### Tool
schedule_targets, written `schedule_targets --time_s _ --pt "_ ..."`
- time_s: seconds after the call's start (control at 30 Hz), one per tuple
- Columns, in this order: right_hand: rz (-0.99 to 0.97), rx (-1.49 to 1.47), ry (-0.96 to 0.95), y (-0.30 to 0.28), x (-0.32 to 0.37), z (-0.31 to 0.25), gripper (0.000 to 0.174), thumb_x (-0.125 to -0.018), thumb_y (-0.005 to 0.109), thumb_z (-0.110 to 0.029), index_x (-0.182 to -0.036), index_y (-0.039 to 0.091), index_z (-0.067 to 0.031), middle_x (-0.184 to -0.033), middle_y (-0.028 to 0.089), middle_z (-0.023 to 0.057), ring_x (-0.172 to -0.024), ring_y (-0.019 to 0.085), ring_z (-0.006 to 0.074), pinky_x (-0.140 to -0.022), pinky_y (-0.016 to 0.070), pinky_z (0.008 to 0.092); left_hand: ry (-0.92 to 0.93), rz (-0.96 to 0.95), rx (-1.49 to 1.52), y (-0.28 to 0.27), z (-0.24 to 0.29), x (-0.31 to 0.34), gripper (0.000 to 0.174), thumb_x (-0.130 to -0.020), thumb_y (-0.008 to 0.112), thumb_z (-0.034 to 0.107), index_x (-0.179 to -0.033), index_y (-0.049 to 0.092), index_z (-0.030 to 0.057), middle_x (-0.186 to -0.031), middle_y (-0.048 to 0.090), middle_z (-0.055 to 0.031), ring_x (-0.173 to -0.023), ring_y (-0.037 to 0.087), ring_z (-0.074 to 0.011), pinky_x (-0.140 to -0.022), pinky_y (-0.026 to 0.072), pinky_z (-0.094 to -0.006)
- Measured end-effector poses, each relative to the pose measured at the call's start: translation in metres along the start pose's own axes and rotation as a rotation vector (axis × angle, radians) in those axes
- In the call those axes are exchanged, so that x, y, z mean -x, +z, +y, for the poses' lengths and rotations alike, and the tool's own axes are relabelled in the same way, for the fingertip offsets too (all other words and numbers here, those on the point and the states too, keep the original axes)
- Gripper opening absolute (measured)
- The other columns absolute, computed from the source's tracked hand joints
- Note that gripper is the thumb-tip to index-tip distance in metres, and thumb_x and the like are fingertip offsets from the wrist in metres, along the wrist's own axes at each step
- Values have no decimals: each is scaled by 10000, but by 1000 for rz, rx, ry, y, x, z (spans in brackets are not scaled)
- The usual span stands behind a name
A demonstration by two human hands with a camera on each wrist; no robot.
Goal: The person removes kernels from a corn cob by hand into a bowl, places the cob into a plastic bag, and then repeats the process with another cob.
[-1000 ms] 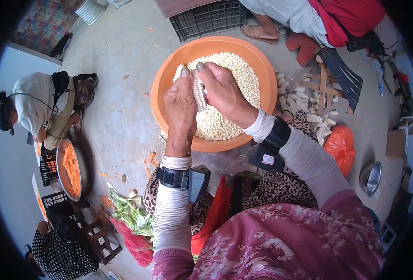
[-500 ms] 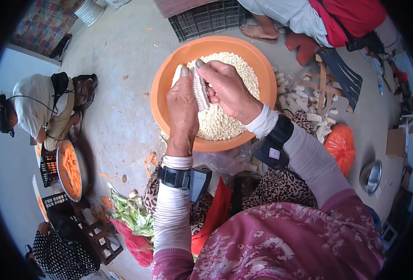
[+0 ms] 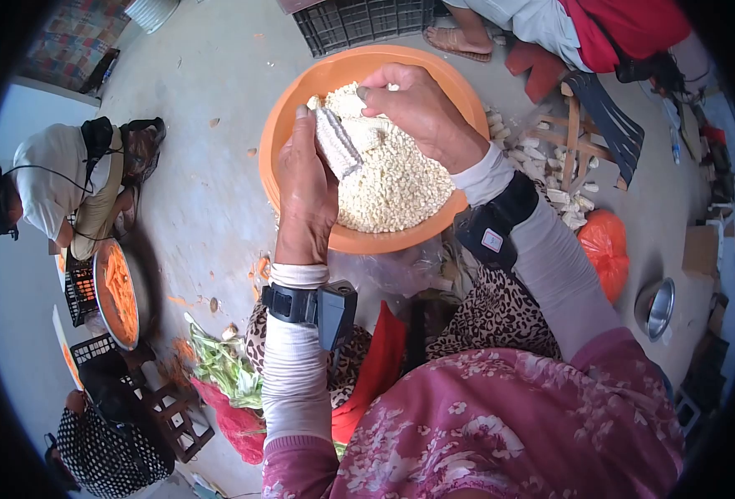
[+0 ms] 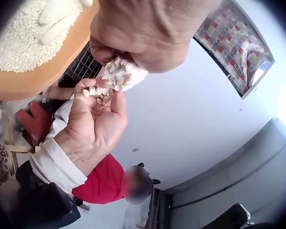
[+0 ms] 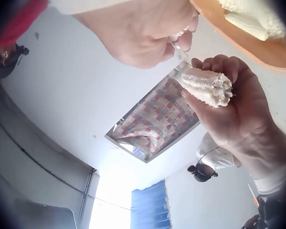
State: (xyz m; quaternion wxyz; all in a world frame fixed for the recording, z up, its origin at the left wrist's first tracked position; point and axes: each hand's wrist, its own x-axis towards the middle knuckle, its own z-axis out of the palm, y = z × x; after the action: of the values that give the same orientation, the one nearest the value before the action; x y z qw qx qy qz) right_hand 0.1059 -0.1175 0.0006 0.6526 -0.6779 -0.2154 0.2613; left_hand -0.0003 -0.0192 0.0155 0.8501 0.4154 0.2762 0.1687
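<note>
- Left hand (image 3: 303, 195) gripped a corn cob (image 3: 337, 143) over the orange basin (image 3: 376, 242), near its left edge.
- Right hand (image 3: 424, 115) curled around loose kernels (image 4: 92, 91).
- Picking kernels off seemed underway; next called for dropping these.

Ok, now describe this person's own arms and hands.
Both hands are bare. Wrinkled white sleeves cover the forearms, meeting purple cuffs. Each wrist wears a black strap with a dark box; the right box bears a small white sticker edged in red.
</note>
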Motion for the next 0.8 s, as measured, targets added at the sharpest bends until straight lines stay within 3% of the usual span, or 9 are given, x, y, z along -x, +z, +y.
schedule_targets --time_s 0.1,0.17,0.27,0.37,0.43,0.5,0.57,0.67,0.8 --pt "2 260 -52 -8 -6 3 225 -856 526 -100 -1005 593 55 -918 599 86 -844 554 123 -735 436 244 -10 24 -35 -6 2 -1 349 -955 422 333 -1026 546 15 -808 595 -44 -701 571 -130 -612 457 -273" --pt "-3 291 -25 -11 -3 -1 224 -874 506 -107 -1011 602 42 -934 607 69 -862 553 116 -739 434 237 -33 -70 -203 -29 -1 -12 327 -952 428 325 -1005 552 27 -814 599 -38 -698 575 -128 -611 462 -272" --pt "-11 310 -80 -15 1 -2 281 -848 557 -210 -961 626 37 -823 627 94 -754 576 142 -650 457 277 -42 -53 -187 -30 2 -10 270 -941 463 283 -988 561 35 -814 601 -37 -685 571 -118 -579 464 -253" --pt "-152 112 -53 -11 9 -8 342 -863 575 -281 -992 603 35 -865 614 85 -796 568 130 -649 453 259 -34 -28 -150 -22 1 -7 256 -936 484 270 -933 573 30 -767 587 -30 -638 553 -99 -544 468 -222" --pt "-371 113 21 -8 15 -15 391 -881 563 -290 -1153 534 -11 -1018 588 33 -904 552 92 -709 447 229 -21 -14 -112 -21 -1 -7 265 -933 495 271 -879 584 27 -721 575 -21 -592 536 -81 -516 471 -202" --pt "-435 143 31 -6 18 -18 396 -874 574 -234 -1174 502 14 -1029 585 54 -926 557 112 -753 457 231 -27 -85 -117 -26 -2 -9 246 -937 476 246 -995 561 23 -819 601 -50 -688 575 -118 -603 491 -223" --pt "-506 34 -27 -6 17 -7 392 -856 584 -142 -1180 474 49 -1026 585 88 -951 564 128 -806 462 247 -34 -71 -148 -29 -4 -10 248 -936 478 248 -998 561 23 -820 599 -47 -692 575 -117 -600 487 -224" --pt "-571 103 -17 -6 14 -1 394 -833 573 -43 -1187 450 77 -1033 586 124 -965 570 143 -841 459 260 -48 -43 -222 -26 -6 -10 242 -928 496 249 -1000 562 27 -811 593 -38 -689 571 -114 -592 475 -224" --pt "-559 199 10 -13 16 -1 376 -822 560 -5 -1173 458 82 -1039 589 128 -960 573 146 -836 459 257 -48 -11 -344 -22 -4 -5 219 -902 549 237 -998 559 41 -821 575 -28 -734 563 -124 -631 461 -250"
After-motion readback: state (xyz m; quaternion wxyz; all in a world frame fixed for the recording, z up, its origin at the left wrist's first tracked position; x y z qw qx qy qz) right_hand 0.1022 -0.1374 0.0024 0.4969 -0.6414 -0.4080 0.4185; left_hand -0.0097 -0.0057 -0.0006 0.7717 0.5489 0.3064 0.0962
